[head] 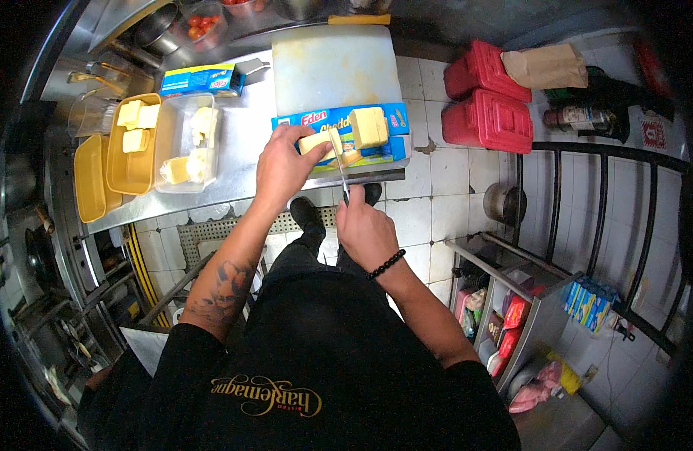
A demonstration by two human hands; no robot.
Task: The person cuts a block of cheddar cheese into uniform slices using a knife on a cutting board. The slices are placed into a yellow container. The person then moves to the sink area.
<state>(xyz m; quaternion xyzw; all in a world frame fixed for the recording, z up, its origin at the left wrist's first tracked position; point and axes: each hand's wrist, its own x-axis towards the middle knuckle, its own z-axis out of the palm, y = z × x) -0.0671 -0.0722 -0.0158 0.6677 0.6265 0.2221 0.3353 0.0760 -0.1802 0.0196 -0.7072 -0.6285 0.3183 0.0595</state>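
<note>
My left hand (287, 160) steadies a block of cheese (319, 143), thumb and fingers on its sides. The knife (339, 163) is in my right hand (366, 225), its blade against the right end of that block. Another pale yellow cheese block (369, 127) lies just to the right. Both blocks rest on a flattened blue Eden cheese carton (284, 123), which covers the near part of a white cutting board (335, 67). Whether the blade has cut through the block is not clear.
Left on the steel counter (239, 141) are a yellow tub (133, 175) and a clear tub (185, 135), both holding cheese pieces, a yellow lid (92, 180) and another blue carton (198, 80). Red lidded bins (484, 121) stand at right, near a black metal railing (600, 186).
</note>
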